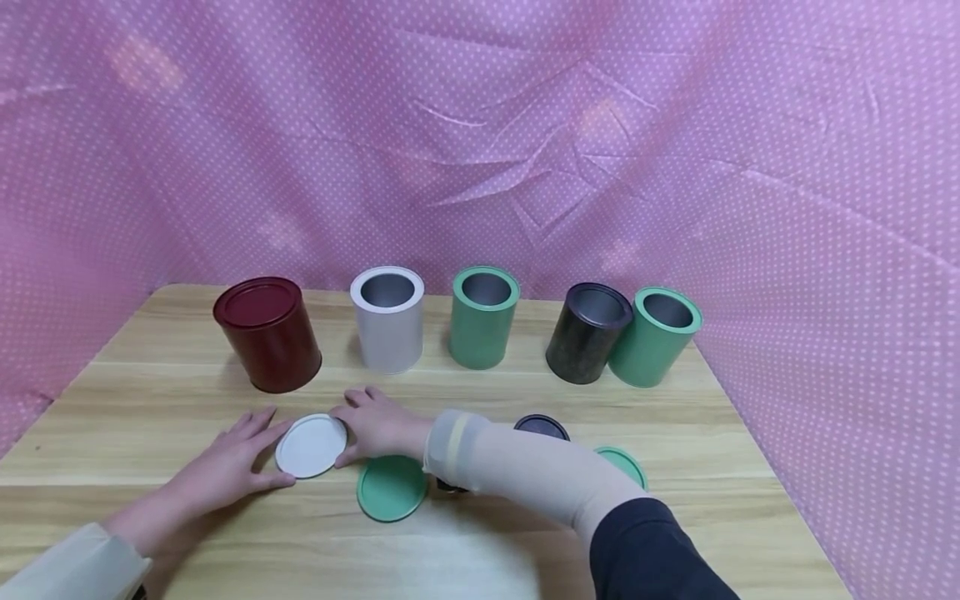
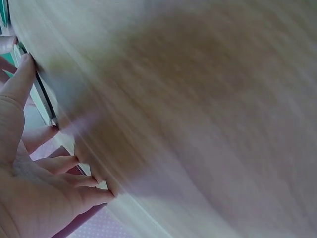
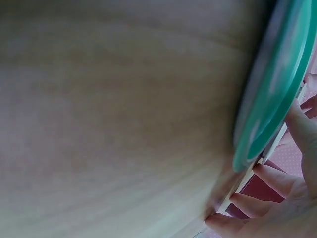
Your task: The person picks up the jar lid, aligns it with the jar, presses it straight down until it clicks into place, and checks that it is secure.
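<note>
Both hands' fingers point(image 1: 258, 427) spread, touching white lid point(image 1: 311, 447).

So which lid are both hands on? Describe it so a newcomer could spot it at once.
On the light wooden table, look before the row of round tins. The flat round white lid lies between the left hand and right hand, fingertips at its edges. It is the only white lid; its neighbours are green and dark.

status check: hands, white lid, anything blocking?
Left hand and right hand flank white lid, fingers touching its rim, no grip closed. Lid flat on table. Green lid lies close beside.
</note>
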Demonstrator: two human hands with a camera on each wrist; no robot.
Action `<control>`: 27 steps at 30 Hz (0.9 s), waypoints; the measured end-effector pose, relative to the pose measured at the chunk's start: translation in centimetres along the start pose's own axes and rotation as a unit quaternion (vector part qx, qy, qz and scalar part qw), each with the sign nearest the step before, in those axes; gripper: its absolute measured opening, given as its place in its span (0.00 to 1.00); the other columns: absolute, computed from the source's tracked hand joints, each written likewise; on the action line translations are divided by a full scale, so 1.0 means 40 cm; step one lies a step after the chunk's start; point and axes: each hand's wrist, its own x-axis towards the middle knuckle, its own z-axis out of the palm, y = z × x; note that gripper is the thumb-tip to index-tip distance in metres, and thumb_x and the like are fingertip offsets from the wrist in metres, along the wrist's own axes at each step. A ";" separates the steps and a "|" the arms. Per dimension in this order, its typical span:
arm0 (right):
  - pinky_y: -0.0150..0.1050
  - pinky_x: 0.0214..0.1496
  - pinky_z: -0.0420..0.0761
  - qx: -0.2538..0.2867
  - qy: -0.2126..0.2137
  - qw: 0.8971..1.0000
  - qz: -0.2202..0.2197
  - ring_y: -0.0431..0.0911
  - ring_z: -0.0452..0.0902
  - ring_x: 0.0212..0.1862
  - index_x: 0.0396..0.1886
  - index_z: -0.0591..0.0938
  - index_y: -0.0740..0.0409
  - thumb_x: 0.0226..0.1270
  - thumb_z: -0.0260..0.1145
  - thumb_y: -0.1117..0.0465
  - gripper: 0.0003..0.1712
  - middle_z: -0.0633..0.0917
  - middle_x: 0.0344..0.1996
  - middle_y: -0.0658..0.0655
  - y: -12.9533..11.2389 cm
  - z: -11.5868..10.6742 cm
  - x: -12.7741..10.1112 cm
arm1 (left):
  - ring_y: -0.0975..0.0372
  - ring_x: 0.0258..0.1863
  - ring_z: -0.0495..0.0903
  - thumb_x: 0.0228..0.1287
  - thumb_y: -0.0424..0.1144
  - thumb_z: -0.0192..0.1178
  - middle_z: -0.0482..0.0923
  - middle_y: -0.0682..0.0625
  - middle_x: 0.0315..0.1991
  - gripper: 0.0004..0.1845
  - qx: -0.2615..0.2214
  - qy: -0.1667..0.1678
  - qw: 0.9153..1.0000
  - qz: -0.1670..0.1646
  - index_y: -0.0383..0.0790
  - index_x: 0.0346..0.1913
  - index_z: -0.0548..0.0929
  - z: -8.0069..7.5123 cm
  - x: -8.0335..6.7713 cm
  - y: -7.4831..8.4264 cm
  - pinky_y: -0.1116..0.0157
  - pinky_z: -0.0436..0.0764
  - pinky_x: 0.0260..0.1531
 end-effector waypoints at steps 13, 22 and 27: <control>0.41 0.75 0.59 -0.013 -0.001 1.000 0.002 0.53 0.58 0.73 0.69 0.70 0.40 0.56 0.70 0.37 0.42 0.66 0.71 0.51 -0.008 -0.005 0.006 | 0.25 0.61 0.61 0.45 0.57 0.73 0.62 0.22 0.64 0.45 0.023 0.004 1.000 0.002 0.31 0.62 0.74 -0.010 -0.001 -0.001 0.29 0.65 0.53; 0.40 0.74 0.62 -0.006 0.001 1.000 0.010 0.53 0.58 0.73 0.69 0.70 0.39 0.55 0.70 0.37 0.42 0.65 0.72 0.51 -0.004 -0.001 0.004 | 0.25 0.62 0.60 0.46 0.59 0.72 0.63 0.23 0.65 0.45 0.025 0.007 1.000 -0.002 0.32 0.63 0.74 -0.002 0.000 -0.001 0.30 0.64 0.55; 0.40 0.72 0.64 -0.011 0.004 1.000 0.005 0.52 0.59 0.72 0.69 0.70 0.39 0.55 0.70 0.36 0.42 0.66 0.71 0.50 0.000 0.006 0.004 | 0.26 0.62 0.61 0.45 0.61 0.71 0.63 0.24 0.64 0.45 0.034 0.007 0.999 -0.003 0.33 0.62 0.75 0.003 -0.003 0.002 0.31 0.66 0.54</control>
